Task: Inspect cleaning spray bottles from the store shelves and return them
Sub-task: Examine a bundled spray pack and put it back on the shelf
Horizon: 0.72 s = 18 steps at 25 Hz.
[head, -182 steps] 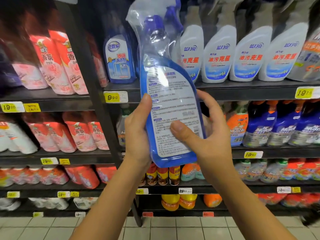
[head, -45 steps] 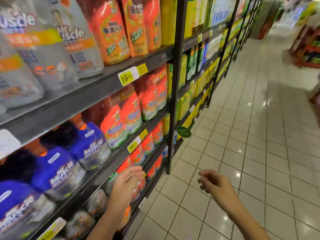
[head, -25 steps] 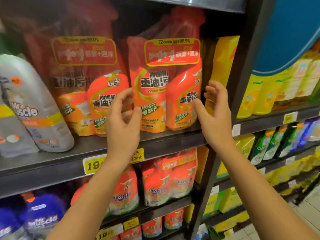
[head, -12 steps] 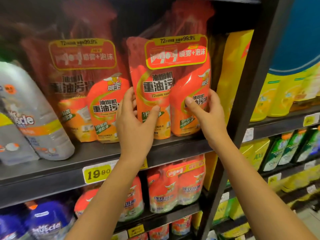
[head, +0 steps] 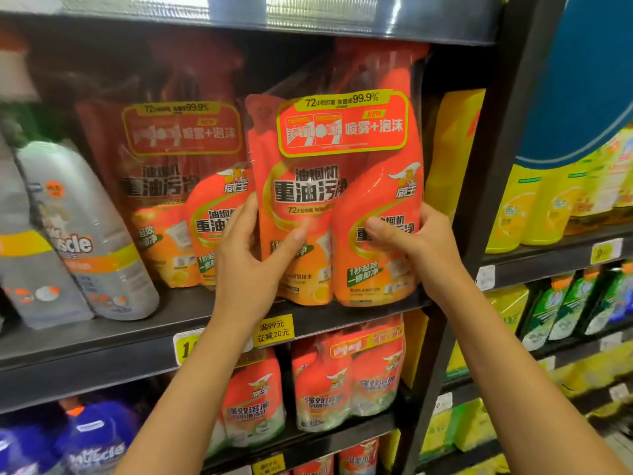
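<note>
Held by both sides.
The left grip [head: 250, 265] and right grip [head: 424, 248] each clasp a low side of the shiny orange-red plastic-wrapped twin pack of spray bottles [head: 337, 200], thumbs in front. Its bottom is at the front edge of the dark metal shelf [head: 102, 341], maybe just lifted. The wrap looks slippery and the pack heavy.

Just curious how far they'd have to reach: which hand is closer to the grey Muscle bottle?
Left. The left hand grips the orange twin pack one pack over from the grey bottle; the right hand grips that pack's far side.
</note>
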Motion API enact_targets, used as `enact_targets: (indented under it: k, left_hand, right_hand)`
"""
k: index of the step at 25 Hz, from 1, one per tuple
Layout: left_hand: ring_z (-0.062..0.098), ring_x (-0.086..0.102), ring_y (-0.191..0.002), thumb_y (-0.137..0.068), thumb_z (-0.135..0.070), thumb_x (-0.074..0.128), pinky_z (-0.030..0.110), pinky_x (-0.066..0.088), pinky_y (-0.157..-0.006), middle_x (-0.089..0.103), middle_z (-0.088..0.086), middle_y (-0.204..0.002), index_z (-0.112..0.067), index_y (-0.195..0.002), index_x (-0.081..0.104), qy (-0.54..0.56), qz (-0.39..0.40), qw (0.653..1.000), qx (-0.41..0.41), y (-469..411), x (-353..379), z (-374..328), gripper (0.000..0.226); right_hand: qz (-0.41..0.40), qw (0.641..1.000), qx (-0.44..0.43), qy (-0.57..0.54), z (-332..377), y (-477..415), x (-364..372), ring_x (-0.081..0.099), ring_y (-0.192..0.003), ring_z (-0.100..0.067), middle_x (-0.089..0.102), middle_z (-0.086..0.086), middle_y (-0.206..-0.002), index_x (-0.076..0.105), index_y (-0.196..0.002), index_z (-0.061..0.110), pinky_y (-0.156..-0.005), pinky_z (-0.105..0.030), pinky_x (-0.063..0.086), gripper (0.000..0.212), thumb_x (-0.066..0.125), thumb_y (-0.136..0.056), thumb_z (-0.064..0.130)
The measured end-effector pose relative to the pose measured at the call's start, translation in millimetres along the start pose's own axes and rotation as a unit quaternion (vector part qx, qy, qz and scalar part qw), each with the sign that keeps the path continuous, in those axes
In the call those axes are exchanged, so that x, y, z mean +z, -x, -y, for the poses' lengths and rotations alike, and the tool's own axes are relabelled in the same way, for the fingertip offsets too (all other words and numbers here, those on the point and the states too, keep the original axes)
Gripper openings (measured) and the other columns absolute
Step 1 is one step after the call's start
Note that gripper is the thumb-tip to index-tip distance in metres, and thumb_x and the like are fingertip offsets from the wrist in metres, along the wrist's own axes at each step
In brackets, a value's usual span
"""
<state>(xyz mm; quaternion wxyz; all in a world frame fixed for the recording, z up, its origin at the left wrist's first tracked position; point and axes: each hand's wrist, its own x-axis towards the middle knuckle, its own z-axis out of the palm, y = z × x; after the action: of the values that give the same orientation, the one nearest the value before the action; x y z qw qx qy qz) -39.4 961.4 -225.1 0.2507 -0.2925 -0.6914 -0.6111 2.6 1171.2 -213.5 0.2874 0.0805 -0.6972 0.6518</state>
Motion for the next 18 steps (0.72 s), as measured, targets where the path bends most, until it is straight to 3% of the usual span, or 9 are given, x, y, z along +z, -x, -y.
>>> enact_targets:
  k: [3, 5, 8, 12, 18]
  left_hand:
    - [0.008, 0.047, -0.130, -0.081, -0.038, 0.069, 0.044, 0.041, -0.107, 0.047, -0.012, -0.144, -0.034, -0.147, 0.030, 0.038, 0.070, 0.997, -0.015, 1, -12, 2, 0.078]
    - [0.002, 0.036, -0.137, -0.081, -0.043, 0.066, 0.041, 0.034, -0.113, 0.033, -0.015, -0.153, -0.042, -0.148, 0.018, 0.037, 0.091, 0.995, -0.015, 4, -20, 0, 0.082]
    - [0.004, 0.037, -0.137, -0.080, -0.036, 0.067, 0.032, 0.038, -0.110, 0.032, -0.016, -0.153, -0.042, -0.148, 0.015, 0.090, 0.105, 0.990, -0.008, 12, -28, -9, 0.085]
    - [0.007, 0.051, -0.127, -0.079, -0.022, 0.074, 0.020, 0.048, -0.094, 0.049, -0.016, -0.142, -0.034, -0.149, 0.025, 0.162, 0.090, 0.983, -0.019, 37, -34, -22, 0.086]
    - [0.018, 0.066, -0.108, -0.069, -0.032, 0.075, 0.027, 0.056, -0.080, 0.066, -0.004, -0.122, -0.038, -0.133, 0.048, 0.193, 0.070, 0.971, -0.121, 97, -43, -19, 0.070]
  right_hand:
    - [0.046, 0.995, 0.023, -0.084, -1, 12, 7, 0.074, -0.086, -0.022, 0.076, -0.004, -0.094, 0.070, -0.096, 0.020, -0.068, -0.027, 0.057, 0.043, 0.084, -0.059, 0.035]
    - [0.056, 0.988, 0.042, -0.136, -5, 26, 13, 0.073, -0.086, -0.025, 0.075, -0.007, -0.095, 0.068, -0.102, 0.017, -0.069, -0.030, 0.057, 0.058, 0.089, -0.053, 0.040]
    - [0.055, 0.982, 0.045, -0.175, -3, 46, 20, 0.073, -0.084, -0.024, 0.075, -0.007, -0.094, 0.068, -0.102, 0.017, -0.067, -0.030, 0.057, 0.066, 0.092, -0.047, 0.045]
    - [0.077, 0.977, 0.045, -0.193, 7, 69, 20, 0.074, -0.081, -0.025, 0.075, -0.009, -0.092, 0.067, -0.104, 0.011, -0.066, -0.030, 0.057, 0.070, 0.092, -0.048, 0.043]
    - [0.107, 0.965, 0.109, -0.215, -11, 113, 23, 0.073, -0.082, -0.029, 0.075, -0.013, -0.093, 0.074, -0.097, 0.018, -0.065, -0.034, 0.058, 0.059, 0.094, -0.045, 0.041]
